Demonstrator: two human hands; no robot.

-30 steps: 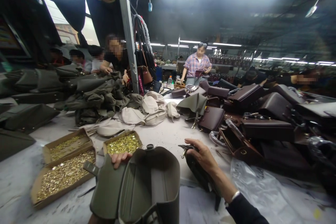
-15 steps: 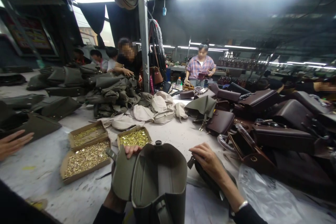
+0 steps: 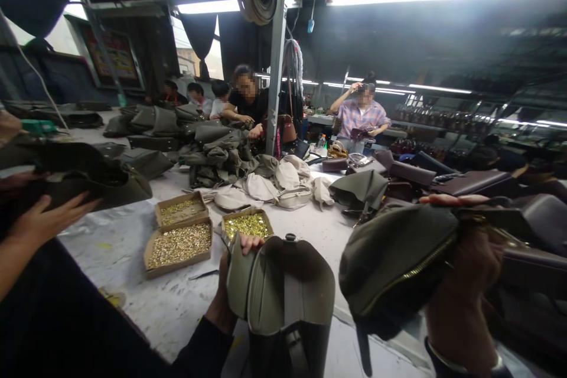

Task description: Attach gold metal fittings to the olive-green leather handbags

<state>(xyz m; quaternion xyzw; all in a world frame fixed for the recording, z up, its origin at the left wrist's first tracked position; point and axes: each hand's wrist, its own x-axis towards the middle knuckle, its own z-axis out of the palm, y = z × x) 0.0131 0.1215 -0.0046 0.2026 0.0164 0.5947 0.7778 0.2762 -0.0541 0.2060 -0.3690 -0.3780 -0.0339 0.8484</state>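
An olive-grey handbag (image 3: 312, 336) stands in front of me with its mouth open, showing the inside. My left hand (image 3: 225, 298) is closed on its flap at the left side; the fingertips curl over the top edge and most of the palm is hidden. To the right, my right hand (image 3: 473, 263) grips a dark olive zippered pouch (image 3: 394, 254), raised above the table. A brass-coloured zipper runs along the pouch, and a strap dangles below it.
Cardboard trays of small gold metal pieces (image 3: 179, 245) lie left of the handbag. Behind them are pale pouches (image 3: 261, 189) and dark green bags (image 3: 163, 121). Brown bags (image 3: 473, 183) are heaped at right. A co-worker's hand (image 3: 48, 218) holds a dark bag at far left.
My right hand has lifted the pouch off the table, up and to the right. The left hand keeps its hold on the handbag. The view has turned left.
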